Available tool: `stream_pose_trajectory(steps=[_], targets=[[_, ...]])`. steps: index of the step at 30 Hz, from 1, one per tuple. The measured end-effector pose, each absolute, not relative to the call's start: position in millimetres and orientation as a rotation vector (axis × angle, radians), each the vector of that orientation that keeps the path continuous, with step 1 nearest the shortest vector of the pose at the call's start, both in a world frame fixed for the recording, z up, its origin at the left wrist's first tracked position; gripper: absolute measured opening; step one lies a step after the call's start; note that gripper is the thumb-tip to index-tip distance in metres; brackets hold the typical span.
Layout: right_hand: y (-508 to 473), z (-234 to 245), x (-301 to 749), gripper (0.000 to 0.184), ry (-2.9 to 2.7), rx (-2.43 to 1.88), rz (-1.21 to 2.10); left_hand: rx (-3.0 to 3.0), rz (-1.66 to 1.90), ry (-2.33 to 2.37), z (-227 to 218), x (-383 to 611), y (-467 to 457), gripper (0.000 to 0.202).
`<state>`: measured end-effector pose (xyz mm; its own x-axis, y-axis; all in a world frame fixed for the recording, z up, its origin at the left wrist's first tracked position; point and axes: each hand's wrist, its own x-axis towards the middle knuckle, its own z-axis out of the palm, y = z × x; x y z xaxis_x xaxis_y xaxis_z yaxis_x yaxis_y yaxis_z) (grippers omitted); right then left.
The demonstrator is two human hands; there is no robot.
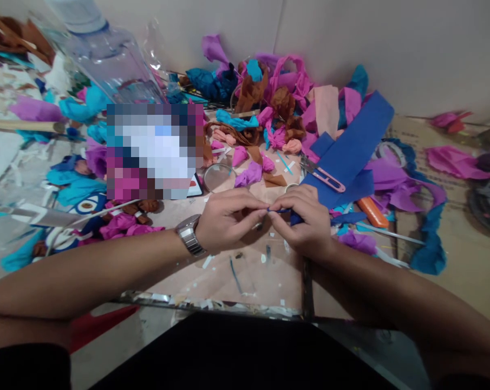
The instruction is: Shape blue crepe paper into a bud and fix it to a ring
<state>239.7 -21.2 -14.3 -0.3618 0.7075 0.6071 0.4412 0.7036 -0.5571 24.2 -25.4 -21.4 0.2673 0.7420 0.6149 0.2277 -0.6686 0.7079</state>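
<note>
My left hand [228,219], with a metal watch [190,235] on its wrist, is closed in a pinch. Its thumb and forefinger meet the fingertips of my right hand [305,219], also pinching. Between them runs a narrow strip of dark blue crepe paper [295,218], mostly covered by the right fingers. Something small and dark shows under the left thumb, too hidden to name. Just beyond the right hand lies a wide blue crepe paper piece [350,143], with small pink-handled thread snips [326,176] on top. A roll of clear tape [219,177] lies past the left hand.
A large clear bottle [115,59] stands at the back left. Crumpled crepe paper [285,103] in several colours is heaped along the wall. An orange-handled cutter [372,212] lies at right. Paper scraps [236,275] dot the table near its front edge. A blurred-out patch hides part of the left side.
</note>
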Motion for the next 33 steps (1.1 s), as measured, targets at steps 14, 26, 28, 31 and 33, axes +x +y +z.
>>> stream_pose_trajectory(steps=[14, 26, 28, 31, 33], targets=[[-21.2, -19.1, 239.8, 0.009, -1.957, -0.886, 0.394, 2.073, 1.379, 0.891, -20.9, 23.8, -24.3, 0.007], [-21.8, -16.6, 239.5, 0.007, -1.947, -0.94, 0.463, 2.169, 1.315, 0.854, -17.9, 22.8, -23.2, 0.01], [-21.6, -16.4, 239.6, 0.006, -1.957, -0.943, 0.48, 2.171, 1.293, 0.867, -17.7, 23.2, -23.0, 0.009], [-21.9, -16.3, 239.6, 0.006, -1.987, -0.93, 0.485, 2.17, 1.251, 0.887, -18.5, 23.4, -23.1, 0.01], [-22.1, -16.2, 239.5, 0.007, -2.009, -0.917, 0.468, 2.164, 1.231, 0.887, -19.5, 23.0, -23.2, 0.01]])
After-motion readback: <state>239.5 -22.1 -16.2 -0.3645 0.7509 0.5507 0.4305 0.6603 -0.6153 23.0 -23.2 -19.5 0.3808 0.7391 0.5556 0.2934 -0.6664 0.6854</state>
